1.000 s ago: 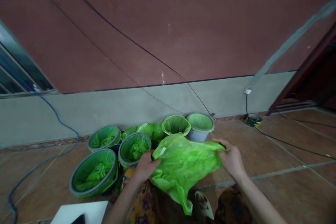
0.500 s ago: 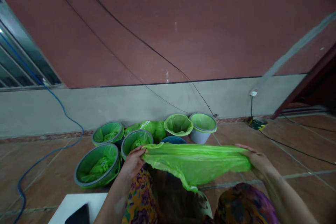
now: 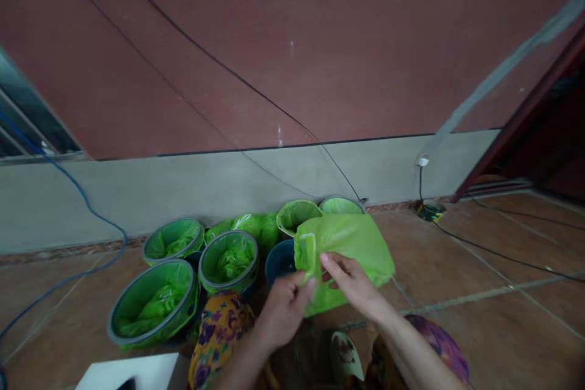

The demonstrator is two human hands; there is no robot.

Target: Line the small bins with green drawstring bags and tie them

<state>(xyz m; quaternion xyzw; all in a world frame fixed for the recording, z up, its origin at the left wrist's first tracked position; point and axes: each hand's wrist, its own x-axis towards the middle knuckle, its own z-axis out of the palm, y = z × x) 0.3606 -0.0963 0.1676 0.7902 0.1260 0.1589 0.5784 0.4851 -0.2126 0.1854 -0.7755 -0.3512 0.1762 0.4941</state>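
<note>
A light-green plastic bag hangs in front of me, spread out with its gathered rim and white drawstring toward the left. My left hand pinches the near edge of the bag, its fingers slightly blurred. My right hand grips the bag close to that rim, some fingers hidden by the plastic. Behind the bag stands a blue bucket, partly covered. Left of it are grey-rimmed buckets lined with green bags.
More lined buckets stand by the wall beside green bundles. A white box with a dark object on it lies at lower left. A blue hose and a black cable cross the tiled floor.
Both hands have come together from a wide stretch. The bag went from a long, taut strip to a broader, opened-out sheet. The view has shifted slightly right.
</note>
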